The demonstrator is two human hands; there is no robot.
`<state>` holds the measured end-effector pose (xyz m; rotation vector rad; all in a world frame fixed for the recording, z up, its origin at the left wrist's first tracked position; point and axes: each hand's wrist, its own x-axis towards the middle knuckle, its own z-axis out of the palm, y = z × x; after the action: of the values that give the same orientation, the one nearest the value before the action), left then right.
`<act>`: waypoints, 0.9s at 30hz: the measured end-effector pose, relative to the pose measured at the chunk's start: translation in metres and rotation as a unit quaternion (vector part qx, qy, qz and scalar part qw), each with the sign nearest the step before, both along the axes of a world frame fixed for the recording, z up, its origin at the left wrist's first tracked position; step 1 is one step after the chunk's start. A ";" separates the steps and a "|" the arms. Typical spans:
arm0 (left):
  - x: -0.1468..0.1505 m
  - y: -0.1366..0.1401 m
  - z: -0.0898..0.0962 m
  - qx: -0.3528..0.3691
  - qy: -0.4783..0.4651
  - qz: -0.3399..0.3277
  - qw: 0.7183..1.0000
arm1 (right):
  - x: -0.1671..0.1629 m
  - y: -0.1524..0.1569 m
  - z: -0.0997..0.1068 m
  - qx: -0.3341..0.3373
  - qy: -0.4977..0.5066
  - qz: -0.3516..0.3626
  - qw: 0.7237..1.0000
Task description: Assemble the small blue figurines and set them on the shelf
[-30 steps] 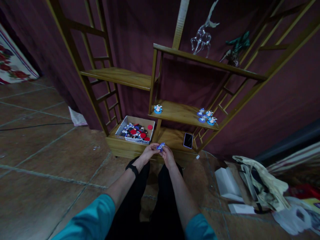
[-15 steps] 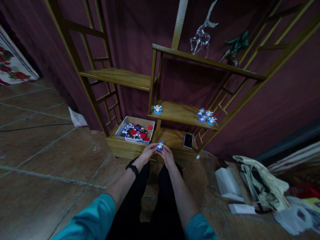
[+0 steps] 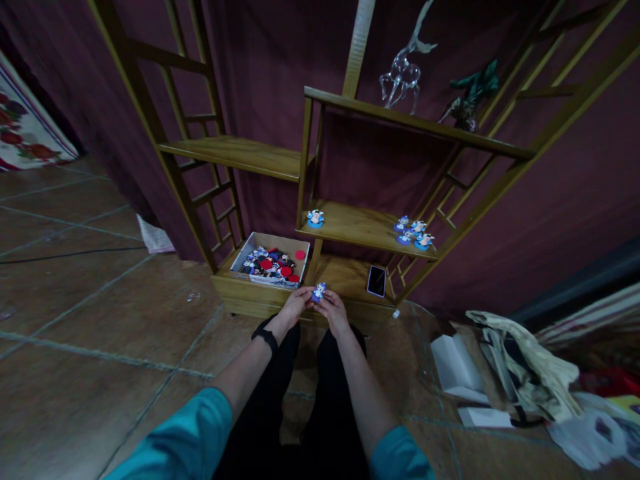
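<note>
Between my two hands is a small purple-and-white figurine [image 3: 319, 291] on a round purple base. My left hand [image 3: 296, 303] pinches it from the left, and my right hand [image 3: 334, 309] grips its right side. Just beyond my left hand, a white open box [image 3: 242, 259] stands on the bottom shelf, full of jumbled figurines with red and dark bases. On the shelf above, one blue-based figurine [image 3: 315, 218] sits at the left end. A cluster of several blue- and purple-based figurines [image 3: 414, 233] stands at the right end.
A phone [image 3: 377, 281] lies on the lower right shelf [image 3: 340, 270]. Higher up stand a clear deer ornament [image 3: 401, 75] and a dark green statuette [image 3: 470, 100]. On the floor at right are white boxes [image 3: 457, 367], a cream cloth bag [image 3: 535, 367] and a plastic bag [image 3: 593, 433].
The figurine has tilted slightly and shifted a little left between my fingers. Both hands stay in nearly the same place, and the shelves look unchanged.
</note>
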<state>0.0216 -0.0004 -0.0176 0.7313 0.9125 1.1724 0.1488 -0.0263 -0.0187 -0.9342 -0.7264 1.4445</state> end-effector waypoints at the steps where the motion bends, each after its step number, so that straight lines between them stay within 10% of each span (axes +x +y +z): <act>1: 0.000 0.000 0.001 -0.001 0.000 0.000 1.000 | 0.000 0.000 0.000 -0.002 -0.001 -0.002 1.000; 27: -0.004 0.001 0.006 -0.087 -0.056 -0.042 0.994 | -0.008 0.002 0.001 -0.007 -0.039 -0.050 0.998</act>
<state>0.0178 0.0002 -0.0117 0.5531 0.8683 1.0349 0.1408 -0.0242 -0.0180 -1.0282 -0.7175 1.3320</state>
